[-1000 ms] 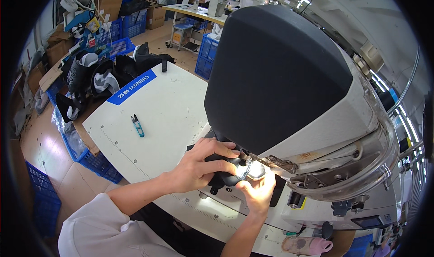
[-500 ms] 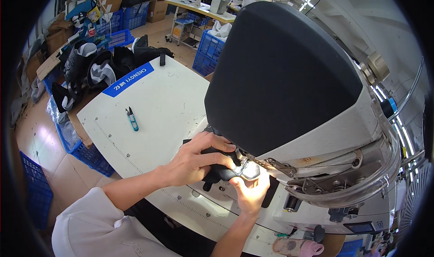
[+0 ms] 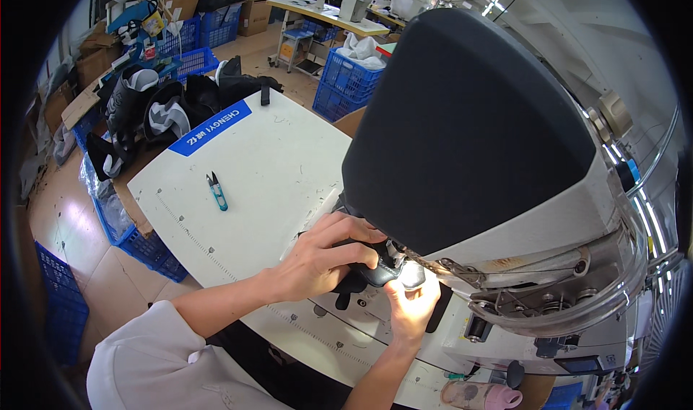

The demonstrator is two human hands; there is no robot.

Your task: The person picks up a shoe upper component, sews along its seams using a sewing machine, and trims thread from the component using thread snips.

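A black, leather-like sewn piece (image 3: pixel 377 274) lies under the needle area of a large sewing machine (image 3: pixel 469 136), lit by a bright lamp. From the left, my left hand (image 3: pixel 317 255) bends its fingers over the piece and presses on it close to the metal presser foot (image 3: pixel 395 252). My right hand (image 3: pixel 413 309) pinches the near right edge of the same piece between thumb and fingers, partly washed out by the glare. The machine head hides the needle's upper part and the far side of the piece.
Teal-handled thread snips (image 3: pixel 217 192) lie on the white machine table (image 3: pixel 274 150). Black and grey sewn pieces (image 3: pixel 155 110) are heaped beyond its left edge. A pink-lidded bottle (image 3: pixel 480 395) lies at the lower right. Blue crates (image 3: pixel 346 78) stand on the floor.
The view has shifted slightly, so the table and machine sit farther right. Both hands stay on the black piece, which has turned a little by the presser foot.
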